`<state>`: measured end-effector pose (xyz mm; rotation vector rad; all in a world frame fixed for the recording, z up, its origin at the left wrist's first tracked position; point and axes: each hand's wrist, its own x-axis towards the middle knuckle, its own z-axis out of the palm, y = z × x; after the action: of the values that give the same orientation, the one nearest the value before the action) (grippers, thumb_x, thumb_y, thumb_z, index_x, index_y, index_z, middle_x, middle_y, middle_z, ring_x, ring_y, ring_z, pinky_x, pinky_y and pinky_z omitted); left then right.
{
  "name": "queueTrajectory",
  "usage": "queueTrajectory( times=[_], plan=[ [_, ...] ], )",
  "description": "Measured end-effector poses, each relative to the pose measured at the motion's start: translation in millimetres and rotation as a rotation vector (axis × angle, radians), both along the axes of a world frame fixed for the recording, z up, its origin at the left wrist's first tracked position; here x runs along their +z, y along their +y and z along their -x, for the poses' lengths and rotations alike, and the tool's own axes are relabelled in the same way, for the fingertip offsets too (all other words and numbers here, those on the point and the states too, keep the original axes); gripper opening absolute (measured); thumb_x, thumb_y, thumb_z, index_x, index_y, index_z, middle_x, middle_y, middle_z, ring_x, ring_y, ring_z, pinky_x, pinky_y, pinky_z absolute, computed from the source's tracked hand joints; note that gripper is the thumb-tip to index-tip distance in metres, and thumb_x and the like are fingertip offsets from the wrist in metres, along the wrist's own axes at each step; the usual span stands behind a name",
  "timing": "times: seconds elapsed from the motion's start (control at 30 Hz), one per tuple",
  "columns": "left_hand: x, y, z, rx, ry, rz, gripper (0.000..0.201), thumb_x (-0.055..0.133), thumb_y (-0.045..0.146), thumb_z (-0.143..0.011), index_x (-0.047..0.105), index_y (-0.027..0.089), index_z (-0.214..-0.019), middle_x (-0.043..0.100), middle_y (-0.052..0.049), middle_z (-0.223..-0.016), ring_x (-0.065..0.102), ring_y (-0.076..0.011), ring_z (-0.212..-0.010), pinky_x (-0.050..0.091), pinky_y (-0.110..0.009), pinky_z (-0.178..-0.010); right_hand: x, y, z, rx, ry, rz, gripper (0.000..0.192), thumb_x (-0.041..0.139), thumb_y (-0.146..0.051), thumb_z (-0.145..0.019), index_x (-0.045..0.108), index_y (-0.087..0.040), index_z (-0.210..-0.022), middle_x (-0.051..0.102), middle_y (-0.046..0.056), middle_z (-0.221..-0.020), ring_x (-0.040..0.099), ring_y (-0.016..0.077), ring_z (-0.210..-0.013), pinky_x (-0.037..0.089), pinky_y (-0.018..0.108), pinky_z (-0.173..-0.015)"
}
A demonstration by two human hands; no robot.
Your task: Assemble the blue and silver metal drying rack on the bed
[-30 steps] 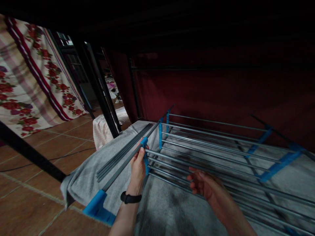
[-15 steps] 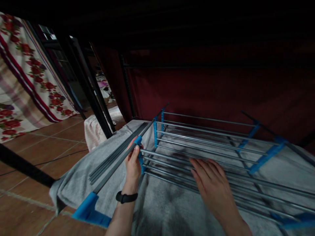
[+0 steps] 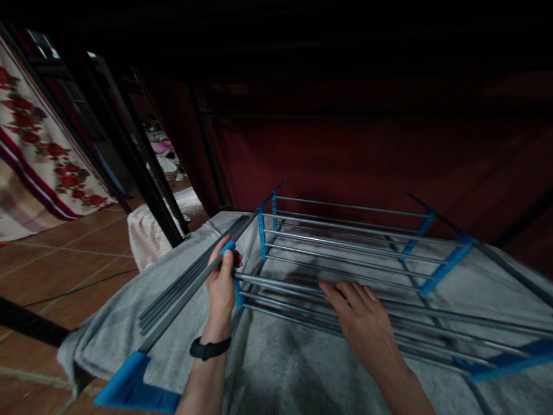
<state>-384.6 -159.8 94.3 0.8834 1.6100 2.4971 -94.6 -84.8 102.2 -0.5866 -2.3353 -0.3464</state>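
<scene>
dim red curtains (image 3: 345,155) are hanging behind a grey blanket (image 3: 280,369) on which a drying rack (image 3: 345,248) is lying flat. left hand (image 3: 221,282) is curling shut around the rack's grey side bar (image 3: 181,302) at a blue joint. right hand (image 3: 363,323) is lying spread, palm down, on the metal rods (image 3: 302,285). loose dark rods (image 3: 194,271) are lying just beside the bar; black posts (image 3: 142,173) and floral cloth (image 3: 38,144) are standing left over the tiled floor (image 3: 52,271).
</scene>
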Motion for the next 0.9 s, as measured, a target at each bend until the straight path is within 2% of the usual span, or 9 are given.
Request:
queueTrajectory(
  times=[0.1,0.3,0.47,0.7,0.77,0.9],
  plan=[
    [0.9,-0.4,1.2,0.005,0.010,-0.008,0.050,0.076,0.054,-0.085,0.074,0.021,-0.123,0.065,0.001,-0.075,0.056,-0.0118,-0.066,0.045,-0.023,-0.063,0.0,-0.9,-1.2,0.009,-0.009,-0.003,0.038,0.050,-0.003,-0.098,0.065,-0.021,-0.127,0.068,0.005,-0.098,0.059,0.0208,-0.089,0.040,0.037,-0.083],
    [0.1,0.7,3.4,-0.064,-0.025,-0.077,0.040,0.077,0.047,-0.085,0.077,0.022,-0.116,0.064,0.001,-0.076,0.054,-0.0108,-0.065,0.041,-0.022,-0.059,-0.6,0.0,-1.2,0.012,-0.010,-0.012,0.034,0.051,-0.007,-0.099,0.066,-0.021,-0.126,0.067,0.005,-0.096,0.058,0.0207,-0.086,0.041,0.038,-0.082],
    [-1.8,2.1,3.5,-0.032,-0.023,-0.093,0.041,0.077,0.047,-0.084,0.076,0.022,-0.117,0.061,0.001,-0.075,0.053,-0.0105,-0.063,0.038,-0.022,-0.057,-2.8,0.2,-1.6,0.020,-0.022,-0.005,0.033,0.050,-0.008,-0.099,0.066,-0.020,-0.125,0.068,0.005,-0.096,0.059,0.0212,-0.088,0.041,0.038,-0.081],
    [-1.7,2.5,3.3,-0.001,-0.011,-0.059,0.043,0.075,0.046,-0.085,0.074,0.022,-0.120,0.061,0.001,-0.074,0.054,-0.0116,-0.064,0.040,-0.023,-0.059,-2.6,-1.9,-3.3,0.024,-0.023,0.011,0.024,0.051,-0.020,-0.105,0.066,-0.019,-0.123,0.070,0.006,-0.098,0.062,0.0216,-0.090,0.042,0.039,-0.086],
    [-2.0,2.3,2.5,0.039,-0.002,-0.056,0.043,0.075,0.044,-0.085,0.074,0.022,-0.122,0.066,0.000,-0.083,0.058,-0.0126,-0.069,0.044,-0.024,-0.064,-1.0,-2.2,-2.7,0.023,-0.027,0.017,0.022,0.050,-0.020,-0.105,0.066,-0.019,-0.120,0.070,0.005,-0.098,0.061,0.0212,-0.088,0.041,0.039,-0.085],
    [-3.4,0.6,-1.5,0.070,0.007,-0.111,0.044,0.071,0.038,-0.084,0.072,0.024,-0.125,0.070,-0.005,-0.118,0.066,-0.0159,-0.085,0.051,-0.029,-0.081,1.8,-2.2,-1.4,0.008,-0.031,0.028,0.021,0.051,-0.016,-0.103,0.067,-0.020,-0.117,0.069,0.004,-0.096,0.061,0.0205,-0.086,0.041,0.037,-0.083]
  ],
)
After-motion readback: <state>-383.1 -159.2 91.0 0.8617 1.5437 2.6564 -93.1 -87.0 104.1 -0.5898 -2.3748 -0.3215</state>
